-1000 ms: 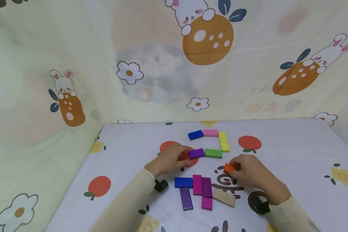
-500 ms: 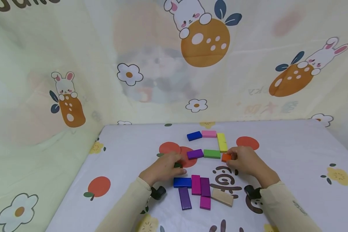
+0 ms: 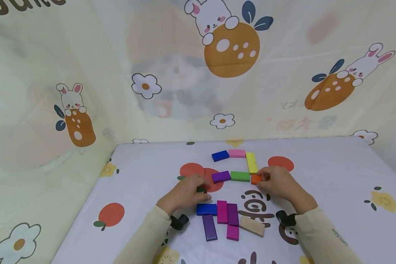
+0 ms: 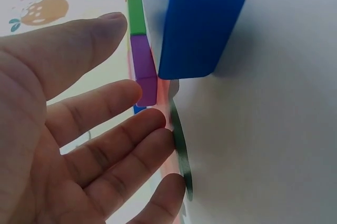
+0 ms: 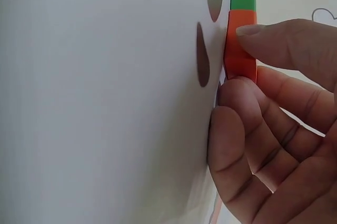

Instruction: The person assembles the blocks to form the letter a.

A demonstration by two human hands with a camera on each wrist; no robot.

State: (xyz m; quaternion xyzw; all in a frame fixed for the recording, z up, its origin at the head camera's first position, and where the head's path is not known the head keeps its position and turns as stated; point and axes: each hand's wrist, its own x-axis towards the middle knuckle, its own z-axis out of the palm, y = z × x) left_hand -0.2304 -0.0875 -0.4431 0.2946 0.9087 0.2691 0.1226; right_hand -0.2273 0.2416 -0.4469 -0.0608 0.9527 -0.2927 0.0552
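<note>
My right hand (image 3: 278,183) pinches an orange block (image 3: 255,179) between thumb and fingers. That block lies at the right end of a green block (image 3: 240,176), just below a yellow block (image 3: 251,163); in the right wrist view, its end meets the green one. Left of the green block, a purple block (image 3: 220,177) continues the row. Pink (image 3: 237,153) and blue (image 3: 220,156) blocks run leftward from the yellow block's far end. My left hand (image 3: 184,192) holds nothing, its fingers spread and relaxed near the purple block in the left wrist view.
Nearer me lies a second group: a blue block (image 3: 206,209), a magenta block (image 3: 222,212), a dark purple block (image 3: 232,214), a short magenta block (image 3: 232,233), a violet block (image 3: 209,228) and a beige block (image 3: 252,226). A printed cloth (image 3: 333,176) covers the table.
My right hand has carried the orange block away from me to the green block's right end. My left hand has drawn back from the purple block towards me.
</note>
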